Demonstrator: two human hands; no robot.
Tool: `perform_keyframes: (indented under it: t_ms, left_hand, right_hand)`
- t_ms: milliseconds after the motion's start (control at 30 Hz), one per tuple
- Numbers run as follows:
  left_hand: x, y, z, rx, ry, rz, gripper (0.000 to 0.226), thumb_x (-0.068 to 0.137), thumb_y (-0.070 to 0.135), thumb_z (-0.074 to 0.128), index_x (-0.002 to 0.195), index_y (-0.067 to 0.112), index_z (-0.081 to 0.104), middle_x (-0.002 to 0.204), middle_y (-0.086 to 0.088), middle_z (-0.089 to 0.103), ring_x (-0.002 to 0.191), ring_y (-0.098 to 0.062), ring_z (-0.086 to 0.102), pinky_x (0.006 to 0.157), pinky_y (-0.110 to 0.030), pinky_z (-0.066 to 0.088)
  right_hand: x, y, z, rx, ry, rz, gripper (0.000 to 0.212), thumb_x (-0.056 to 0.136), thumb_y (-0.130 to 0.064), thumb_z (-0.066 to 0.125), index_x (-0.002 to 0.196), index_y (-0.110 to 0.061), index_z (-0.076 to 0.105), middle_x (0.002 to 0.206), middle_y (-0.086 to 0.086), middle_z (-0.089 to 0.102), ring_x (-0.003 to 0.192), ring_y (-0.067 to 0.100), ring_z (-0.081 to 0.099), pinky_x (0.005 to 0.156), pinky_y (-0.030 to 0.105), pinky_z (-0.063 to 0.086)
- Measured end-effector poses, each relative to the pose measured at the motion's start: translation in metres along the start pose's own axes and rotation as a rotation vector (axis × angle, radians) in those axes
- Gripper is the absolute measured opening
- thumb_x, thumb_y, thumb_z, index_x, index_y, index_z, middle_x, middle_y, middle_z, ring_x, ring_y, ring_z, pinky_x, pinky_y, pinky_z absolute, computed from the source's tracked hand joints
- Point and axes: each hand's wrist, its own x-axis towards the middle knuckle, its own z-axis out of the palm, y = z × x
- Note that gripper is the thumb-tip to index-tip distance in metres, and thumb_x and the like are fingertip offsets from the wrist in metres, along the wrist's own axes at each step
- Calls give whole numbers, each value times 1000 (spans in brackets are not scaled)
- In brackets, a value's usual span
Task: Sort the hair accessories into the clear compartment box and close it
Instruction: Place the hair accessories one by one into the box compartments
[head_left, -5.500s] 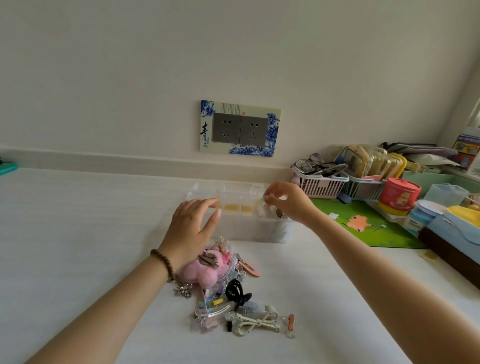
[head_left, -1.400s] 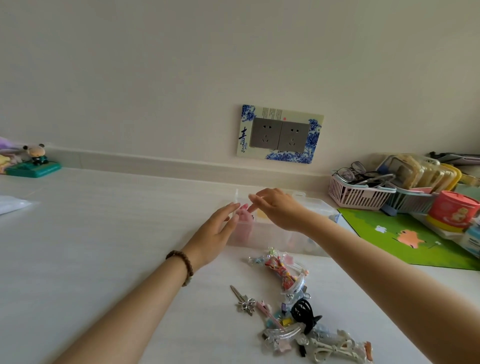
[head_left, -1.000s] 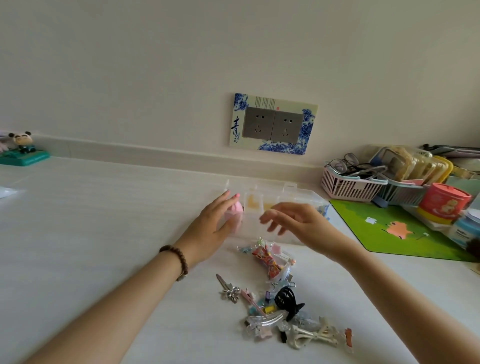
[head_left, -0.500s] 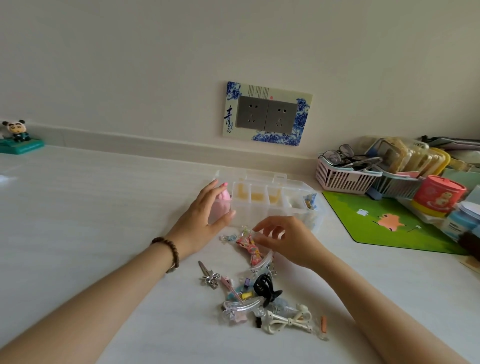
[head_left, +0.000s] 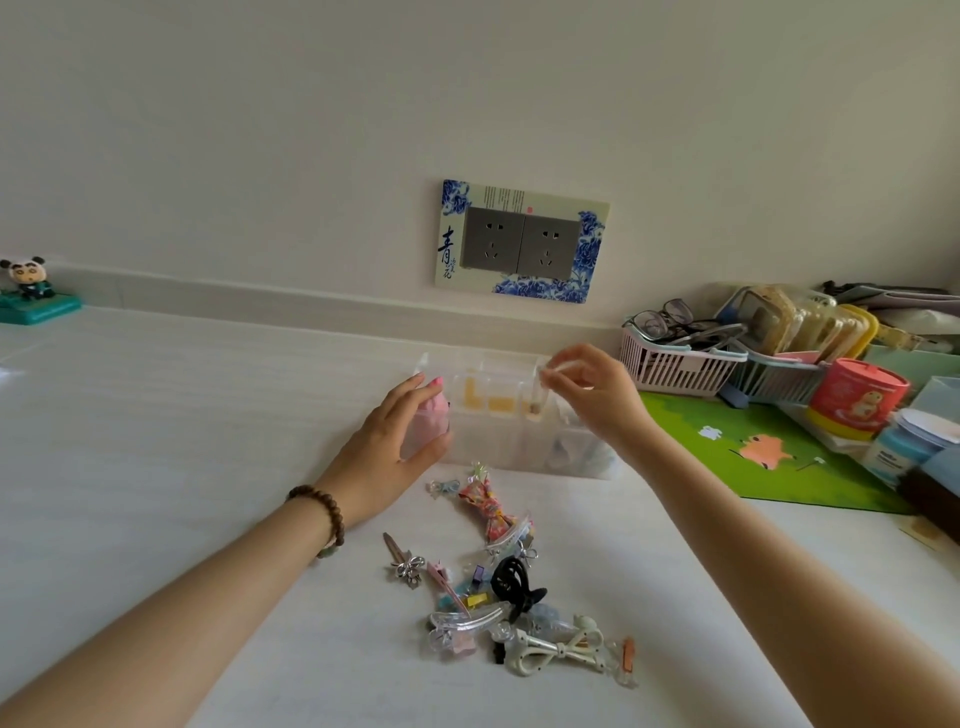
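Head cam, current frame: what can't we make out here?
- Item pinched by the right hand: pale, tiny, mostly covered by the fingers; type unclear.
- Clear compartment box: left end behind the left hand, right part behind the right wrist; its lid can't be picked out.
- Accessory pile: pieces overlap, count unclear.
- Elbows: cut off by the bottom edge.

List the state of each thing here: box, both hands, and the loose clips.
Box: open, partly filled.
Left hand: braced against the box's left end.
Right hand: above the box, fingers pinching a small clear item.
Clips: piled loose on the table, unsorted.
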Motion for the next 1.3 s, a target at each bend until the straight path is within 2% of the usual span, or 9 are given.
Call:
perform_keyframes:
  t_ms: [67, 167, 333, 433, 533, 667, 900, 1200, 1300]
  left_hand:
    - [0, -1, 0, -3, -4, 0, 58, 84, 55, 44, 137, 44, 22, 151, 18, 15, 137, -6, 21, 108, -36, 30]
    - [0, 0, 0, -6, -11, 0, 58, 84, 55, 44, 137, 42, 24, 150, 19, 15, 136, -5, 20, 108, -34, 29]
    - [0, -1, 0, -16, -17, 6, 56, 84, 52, 46, 136, 38, 28, 140, 30, 14, 135, -2, 19, 105, -28, 26]
    - [0, -4, 0, -14, -11, 16, 57, 83, 55, 46, 135, 37, 30, 143, 27, 16, 136, -1, 18, 106, -27, 25]
    - [2, -6, 1, -19, -12, 21, 59, 82, 59, 46, 134, 37, 30, 143, 27, 17, 136, -1, 18, 106, -26, 23]
    - [3, -8, 0, -11, -2, 35, 61, 78, 64, 40, 133, 38, 31, 148, 21, 19, 136, 0, 17, 106, -25, 22]
    - [3, -11, 3, 4, 6, 60, 59, 80, 62, 41, 132, 36, 32, 149, 18, 21, 137, 2, 15, 105, -23, 20]
    - [2, -11, 2, 6, 7, 61, 61, 78, 63, 39, 132, 35, 33, 149, 18, 20, 138, 0, 15, 106, -25, 22]
    - [3, -11, 3, 7, 0, 54, 62, 78, 64, 39, 132, 36, 31, 150, 18, 19, 138, 0, 15, 106, -27, 23]
  right_hand:
    - [5, 5, 4, -156, -98, 25, 16, 83, -29, 67, 91, -16, 62, 75, -3, 69, 56, -2, 58, 56, 18, 46]
    - [8, 9, 4, -412, -113, -7, 15, 86, -33, 60, 93, -20, 67, 88, -5, 71, 78, 12, 62, 79, 38, 52]
    - [-20, -11, -3, -236, 76, -167, 13, 91, -25, 54, 94, -22, 66, 98, -6, 64, 86, 11, 57, 71, 25, 45]
    - [-51, -20, -8, 15, -227, -125, 10, 85, -31, 60, 88, -23, 66, 87, -4, 70, 73, 7, 62, 63, 18, 47]
    - [-69, -12, -14, -66, -599, -66, 18, 80, -35, 66, 93, -22, 69, 93, -9, 69, 78, 7, 61, 68, 17, 48]
    - [-69, -2, -17, -162, -738, -71, 18, 80, -29, 70, 97, -27, 71, 100, -10, 66, 82, 12, 59, 74, 19, 49]
    - [-69, 11, -8, -160, -699, -65, 16, 76, -21, 75, 90, -17, 72, 79, -7, 66, 63, -2, 51, 64, 14, 42]
    - [-73, 12, 0, -104, -660, -42, 19, 75, -23, 75, 91, -13, 73, 68, -12, 62, 60, -1, 48, 60, 14, 39]
    - [-73, 12, 1, -14, -604, -22, 13, 78, -24, 72, 86, -13, 72, 77, -7, 69, 72, 4, 58, 70, 20, 47]
